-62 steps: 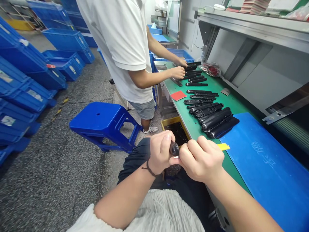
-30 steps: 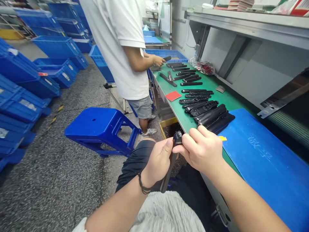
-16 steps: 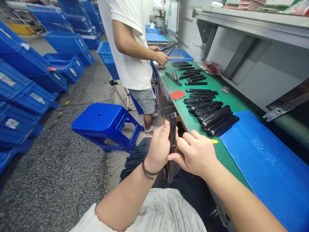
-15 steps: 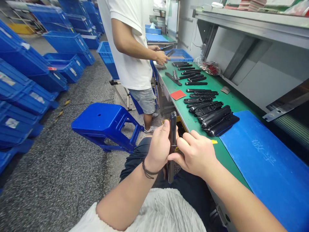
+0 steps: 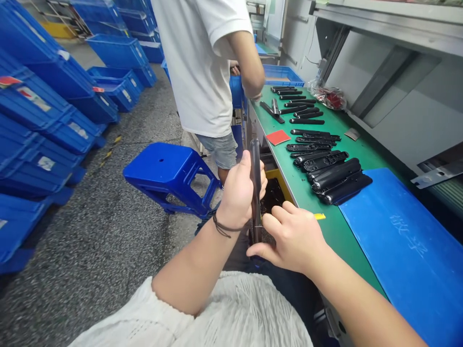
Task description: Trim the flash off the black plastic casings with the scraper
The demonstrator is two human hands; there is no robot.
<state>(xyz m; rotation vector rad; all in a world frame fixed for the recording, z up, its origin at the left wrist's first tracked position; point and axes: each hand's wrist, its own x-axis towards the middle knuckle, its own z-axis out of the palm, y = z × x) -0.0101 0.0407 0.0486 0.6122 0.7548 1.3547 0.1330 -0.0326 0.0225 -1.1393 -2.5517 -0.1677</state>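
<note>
My left hand (image 5: 238, 190) is wrapped round a long black part (image 5: 255, 178), which stands almost upright in the view over my lap. Curled fingers and the thumb of my right hand (image 5: 289, 236) close on the lower portion of the same part. Several black parts (image 5: 336, 176) lie in a row on the green table (image 5: 325, 233) to the right, some showing their hollow inner side. A red square (image 5: 278, 137) lies near the table's left edge. Below that edge, a yellow bin (image 5: 285, 185) holds dark pieces.
A blue stool (image 5: 159, 161) stands at the left, with stacked blue crates (image 5: 43, 115) beyond it. A person in a white shirt (image 5: 198, 67) stands beside the table's far end. A blue mat (image 5: 405, 241) covers the near right of the table, under a metal shelf (image 5: 390, 19).
The view has shifted. My left hand and the black part have moved up slightly, uncovering more of the yellow bin. The other person has turned and lowered an arm.
</note>
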